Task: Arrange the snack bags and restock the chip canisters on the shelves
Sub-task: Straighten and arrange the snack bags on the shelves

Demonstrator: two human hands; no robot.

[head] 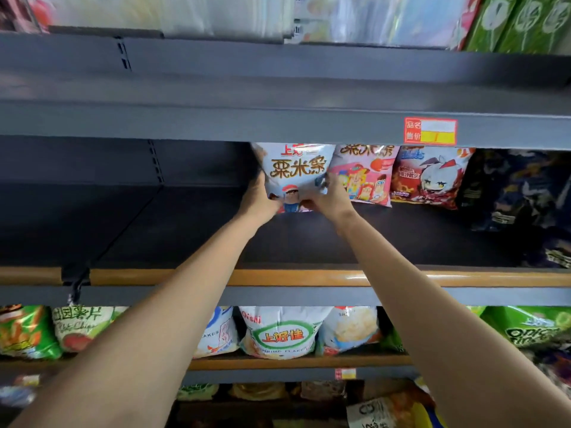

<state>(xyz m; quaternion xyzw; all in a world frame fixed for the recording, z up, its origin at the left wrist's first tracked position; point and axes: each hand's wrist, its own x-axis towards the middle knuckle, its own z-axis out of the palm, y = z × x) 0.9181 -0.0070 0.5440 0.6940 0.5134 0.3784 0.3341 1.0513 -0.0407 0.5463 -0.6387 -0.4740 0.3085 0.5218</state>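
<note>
Dark grey shop shelving fills the view, its middle shelf point(185, 230) edged with a wooden strip point(278, 277); both bare arms reach in over that strip to one white-and-blue snack bag point(296, 171) standing upright at the back. Left hand point(258, 200) grips the bag's lower left edge, fingers curled behind it and mostly hidden, thumb on the front; right hand point(327, 199) pinches the lower right corner, fingers bent close together on the foil. Just right of the right fingers a pink snack bag point(366, 174) touches the held one; past that stands a red bag with a cartoon figure point(429, 177), then dark bags point(519, 193). Left of the left fingers the shelf runs bare. Above the fingers a red price tag point(430, 131) sits on the upper shelf lip; below the arms a lower shelf holds a white shrimp-flake bag point(279, 332) and green bags point(531, 329).
</note>
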